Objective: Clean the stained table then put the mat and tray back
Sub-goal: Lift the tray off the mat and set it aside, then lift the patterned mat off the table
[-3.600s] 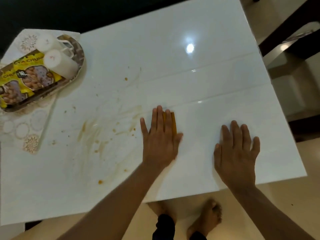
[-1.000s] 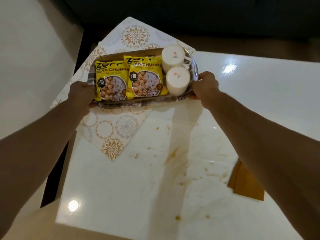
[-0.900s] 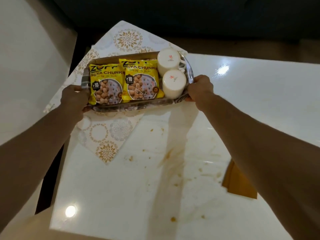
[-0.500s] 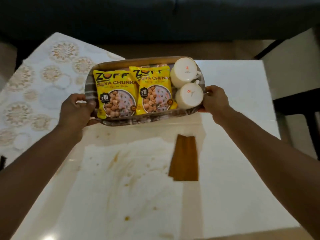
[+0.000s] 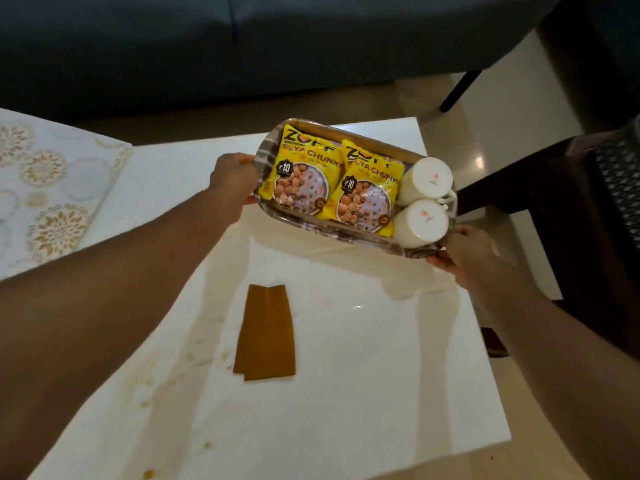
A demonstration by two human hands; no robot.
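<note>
Two hands carry the tray [image 5: 332,233] above the far right part of the bench [image 5: 363,393], at about one o'clock in the view: the left hand [image 5: 232,183] is curled around its short end at nine o'clock, the right hand [image 5: 465,251] clamped on the opposite end at four o'clock. Whether the tray touches the bench I cannot tell; it sits tilted, the right end nearer. It looks rigid, so end grips suit it, but the load is uneven. Two upturned white mugs [image 5: 424,202] crowd the right end, heavy and breakable and likely to slide or knock together, while two yellow snack packets [image 5: 332,183] beside them are light and slippery. Level carrying seems wise. The patterned mat [image 5: 45,195] lies at nine o'clock over the bench's left edge. A folded brown cloth [image 5: 266,336] rests flat at the centre, with brown stains [image 5: 149,474] at seven o'clock not yet wiped.
</note>
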